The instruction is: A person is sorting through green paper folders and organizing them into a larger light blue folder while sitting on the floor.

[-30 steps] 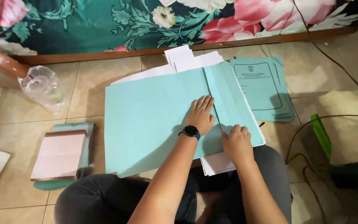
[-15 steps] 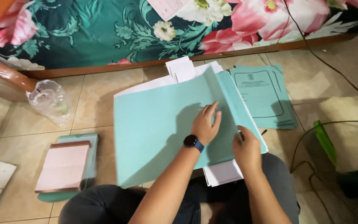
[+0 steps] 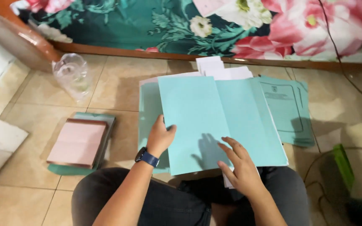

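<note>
the folder (image 3: 214, 121) is a pale turquoise, same shade on both flaps, with white sheets (image 3: 221, 69) poking out the top. another stack of folders (image 3: 288, 111) to the side is a slightly duller teal with dark printed lines on it. the pad (image 3: 78, 142) is soft pink with a brownish edge, sitting on a teal cover. the fabric (image 3: 181, 21) behind is deep teal with big pink and white flowers. beige floor tiles (image 3: 118, 83), navy watch strap (image 3: 149, 159), dark grey trousers (image 3: 164, 201).

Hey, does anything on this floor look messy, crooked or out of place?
Mostly loose stacking: white sheets poke out unevenly behind the teal folder the left hand lifts. A crumpled clear plastic bag lies on the tiles. Nothing spilled.
</note>
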